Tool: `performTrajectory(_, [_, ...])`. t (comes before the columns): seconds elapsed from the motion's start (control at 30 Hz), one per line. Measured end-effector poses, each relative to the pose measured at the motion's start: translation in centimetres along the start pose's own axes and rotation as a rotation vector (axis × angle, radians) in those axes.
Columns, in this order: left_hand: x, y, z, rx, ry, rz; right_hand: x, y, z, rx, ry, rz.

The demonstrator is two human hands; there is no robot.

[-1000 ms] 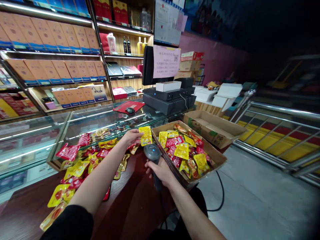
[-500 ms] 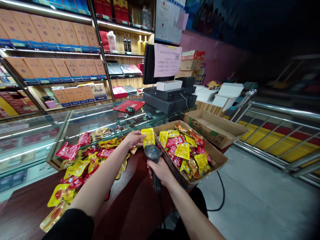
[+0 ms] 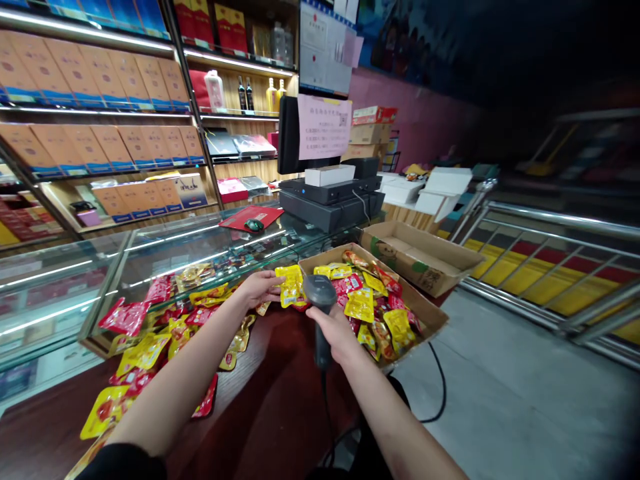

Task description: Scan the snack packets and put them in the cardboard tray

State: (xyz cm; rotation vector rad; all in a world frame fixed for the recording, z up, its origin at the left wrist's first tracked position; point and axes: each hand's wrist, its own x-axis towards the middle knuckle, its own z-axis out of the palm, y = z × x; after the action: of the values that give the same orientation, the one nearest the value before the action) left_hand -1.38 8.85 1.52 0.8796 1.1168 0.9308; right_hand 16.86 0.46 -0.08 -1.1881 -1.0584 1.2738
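Note:
My left hand pinches a yellow snack packet by its left side, above the table near the left wall of a cardboard box. My right hand is wrapped round the handle of a black barcode scanner, its head up and close to the packet's right side. The open cardboard box holds many yellow and red snack packets. To the left, a loose pile of similar packets lies on the dark red table, partly hidden behind my left forearm.
A second cardboard box stands behind the first. Beyond the glass counter are a monitor, a black cash drawer and a mouse. The scanner's cable hangs down. A metal railing runs along the right.
The scanner has moved right, away from in front of the yellow packet and over the box's left edge. The packet stays in my left hand, now tilted. The view has shifted slightly.

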Motion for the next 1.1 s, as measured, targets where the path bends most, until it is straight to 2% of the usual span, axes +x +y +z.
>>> performTrajectory(0.1, [-0.6,0.4,0.8,-0.029,-0.079,-0.02,1.3,-2.0,-1.1,0.176,-0.07,0.127])
performTrajectory(0.2, [-1.1,0.6,3.0,-0.032,-0.165,-0.014,1.7,-3.6,-3.2,0.222,-0.08,0.149])
performTrajectory(0.33, [-1.4,0.5,7.6,-0.003,-0.273,0.016,0.2,-4.7,-7.5,0.164,0.041,0.055])
performTrajectory(0.5, [-0.6,-0.2,13.6,0.063,-0.368,-0.019,-2.4,-4.5,-12.6,0.13,0.195,-0.004])
performTrajectory(0.57, [-0.2,-0.5,14.9,0.068,-0.346,-0.016,-2.9,-4.4,-13.7,0.104,0.262,-0.044])
performTrajectory(0.63, [0.2,-0.8,15.4,0.068,-0.32,0.004,-3.1,-4.5,-14.2,0.106,0.309,-0.072])
performTrajectory(0.73, [0.3,-1.0,14.3,0.071,-0.301,0.016,-2.9,-4.6,-13.6,0.138,0.302,-0.067])
performTrajectory(0.83, [-0.2,-1.2,11.2,0.085,-0.248,0.029,-2.4,-4.5,-11.4,0.15,0.217,-0.059])
performTrajectory(0.93, [-0.9,-1.1,6.6,0.109,-0.152,0.051,-1.7,-3.9,-8.0,0.15,0.108,-0.027])
performTrajectory(1.1, [-2.5,-0.7,-2.3,0.116,0.089,0.102,-0.1,-2.1,-1.3,0.116,-0.063,0.039])
